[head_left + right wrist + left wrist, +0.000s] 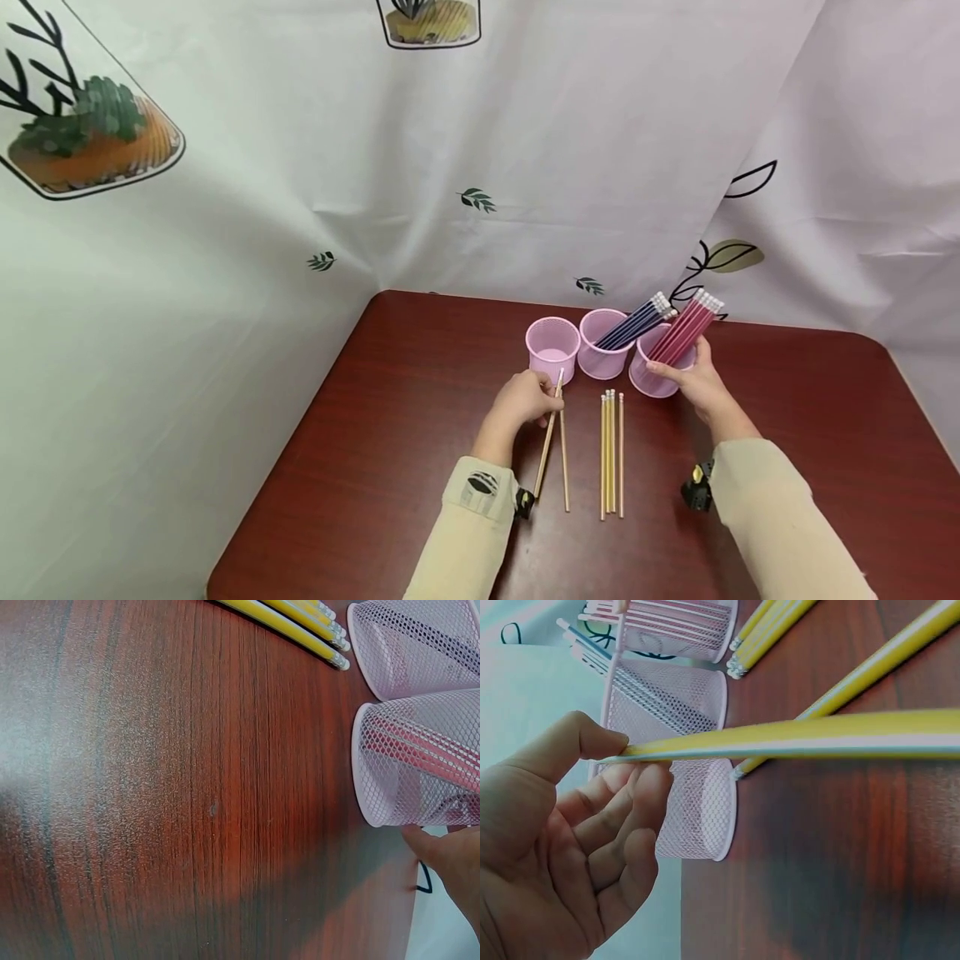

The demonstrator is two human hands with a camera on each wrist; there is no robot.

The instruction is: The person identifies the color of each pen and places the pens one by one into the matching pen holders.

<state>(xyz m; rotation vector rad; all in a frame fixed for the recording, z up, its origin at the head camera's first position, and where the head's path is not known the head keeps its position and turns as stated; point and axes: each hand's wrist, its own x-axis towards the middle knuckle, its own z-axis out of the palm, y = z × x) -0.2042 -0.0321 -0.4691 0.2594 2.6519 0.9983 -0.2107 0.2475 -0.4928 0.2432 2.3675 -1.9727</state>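
At the left of the table (360, 467), we see the left hand (521, 396), which pinches one yellow pencil (547, 454) near its eraser end, between thumb and fingertips; the other fingers are loosely bent. This pencil is tilted, with its upper end just in front of the left pink mesh cup (542, 367). Beside it, we find a loose yellow pencil (565, 458) lying on the table. Next, the middle cup (600, 364) carries blue pencils (633, 327), leaning to the right. In front, a small group of yellow pencils (609, 454) lies nearly parallel. Farther right, red pencils (684, 329) lean in the right cup (651, 385). The right hand (703, 383) holds this cup at its right side, but its fingers are partly hidden, so we cannot tell how tightly.
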